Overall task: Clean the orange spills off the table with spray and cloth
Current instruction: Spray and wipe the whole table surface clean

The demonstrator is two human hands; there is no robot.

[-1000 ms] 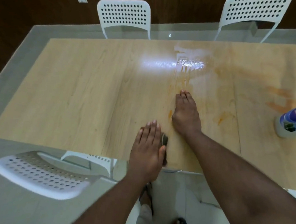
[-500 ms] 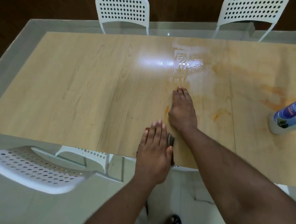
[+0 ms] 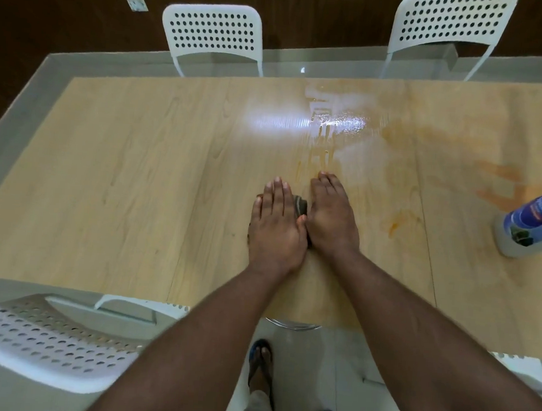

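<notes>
My left hand [image 3: 276, 223] lies flat with straight fingers on a dark cloth [image 3: 300, 205], pressing it onto the wooden table [image 3: 130, 176]; only a small edge of the cloth shows beside the hand. My right hand [image 3: 330, 214] rests flat on the table right beside it, thumbs nearly touching. Orange smears [image 3: 393, 225] lie to the right of my hands, with more orange streaks [image 3: 502, 186] farther right. A wet shiny patch [image 3: 339, 123] spreads beyond my fingertips. The spray bottle [image 3: 531, 220] with a blue label stands near the table's right edge.
Two white perforated chairs [image 3: 212, 34] [image 3: 449, 22] stand at the table's far side. Another white chair [image 3: 45, 340] sits at the near left. My feet in sandals [image 3: 261, 368] show on the floor below the near table edge.
My left hand has slid the cloth forward from the near table edge, drawing level with my right hand. The right hand has stayed in place.
</notes>
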